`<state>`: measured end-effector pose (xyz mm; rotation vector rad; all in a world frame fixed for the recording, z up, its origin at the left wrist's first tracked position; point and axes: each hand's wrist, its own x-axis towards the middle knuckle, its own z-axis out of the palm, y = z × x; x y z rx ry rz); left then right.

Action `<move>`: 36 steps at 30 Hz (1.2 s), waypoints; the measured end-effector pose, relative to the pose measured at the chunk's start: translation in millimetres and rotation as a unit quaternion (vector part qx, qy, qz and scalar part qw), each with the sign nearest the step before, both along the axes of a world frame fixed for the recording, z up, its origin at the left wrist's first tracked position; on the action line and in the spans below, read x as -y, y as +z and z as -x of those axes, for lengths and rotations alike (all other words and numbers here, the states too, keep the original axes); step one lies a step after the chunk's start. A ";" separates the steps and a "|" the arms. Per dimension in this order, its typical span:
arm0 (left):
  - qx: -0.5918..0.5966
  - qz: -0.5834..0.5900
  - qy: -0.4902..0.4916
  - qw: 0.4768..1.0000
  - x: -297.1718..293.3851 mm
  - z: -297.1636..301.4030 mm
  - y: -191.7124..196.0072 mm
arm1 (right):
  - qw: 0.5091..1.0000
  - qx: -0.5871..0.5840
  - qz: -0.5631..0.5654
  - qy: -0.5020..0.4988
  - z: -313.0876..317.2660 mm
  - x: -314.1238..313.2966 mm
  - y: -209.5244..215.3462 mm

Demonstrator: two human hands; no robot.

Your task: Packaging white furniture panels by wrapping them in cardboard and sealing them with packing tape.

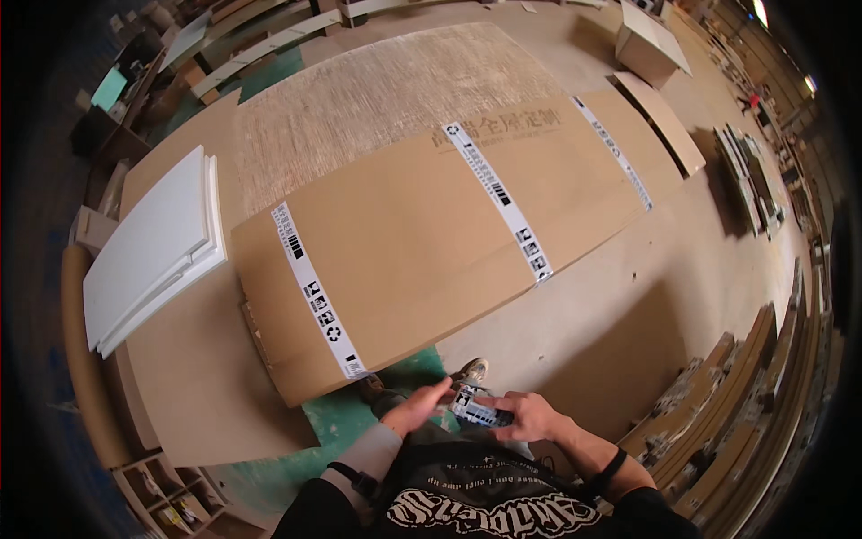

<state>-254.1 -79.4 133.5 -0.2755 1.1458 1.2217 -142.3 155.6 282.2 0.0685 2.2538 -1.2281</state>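
At my waist, my right hand (528, 417) grips a roll of white packing tape (476, 410) printed in black, its fingers lying over the roll's right part. My left hand (418, 408) is just left of the roll with its fingers stretched toward it; whether they touch the tape is too small to tell. Beyond my hands lies a large flat cardboard package (395, 242). Across it run three bands of the same kind of white printed tape: a left band (310, 287), a middle band (498, 198) and a right band (612, 151).
Under the package are a wooden board (359, 99) and brown sheets (215, 386). White panels (153, 251) are stacked at the left. Long wrapped bundles (709, 413) line the lower right, with another panel stack (752, 180) farther off. A box (651, 45) stands at the far right.
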 end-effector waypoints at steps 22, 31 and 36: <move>-0.521 0.489 0.410 0.567 185.2 100.2 28.4 | 0.860 -0.185 -0.182 0.440 276.5 -122.9 89.6; -0.601 0.651 -0.035 0.463 65.6 122.5 50.5 | 0.872 -0.080 -0.202 0.439 287.0 -122.5 86.8; -0.713 0.465 -0.129 0.509 -79.2 124.9 87.0 | 0.889 -0.198 -0.098 0.400 279.0 -124.4 56.2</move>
